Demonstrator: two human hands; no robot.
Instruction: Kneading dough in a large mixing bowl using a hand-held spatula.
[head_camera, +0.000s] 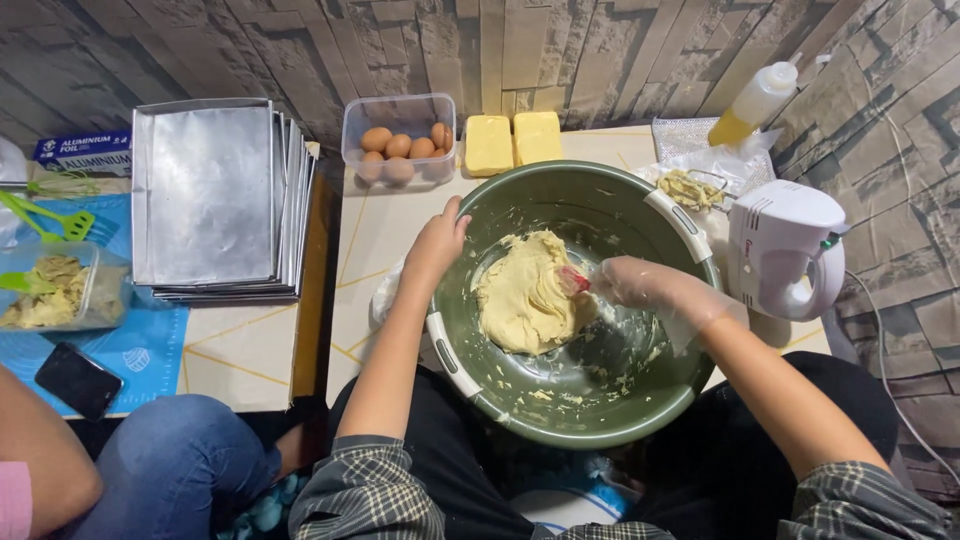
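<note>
Meanwhile left hand (437, 243) grips bowl (560, 420) rim.

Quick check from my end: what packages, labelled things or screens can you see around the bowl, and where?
Foil box: far left by the wall, long, blue and white.
Egg tub: behind the green bowl, clear, rectangular.
Squeeze bottle: back right, clear, yellow liquid.
Phone: front left, dark screen.

Eggs (400, 148), butter blocks (512, 142), trays (205, 195), mixer (785, 250)

Grey-brown stone-pattern wall (560, 40) behind a low cream table (375, 225) with gold lines, under even indoor light.
</note>
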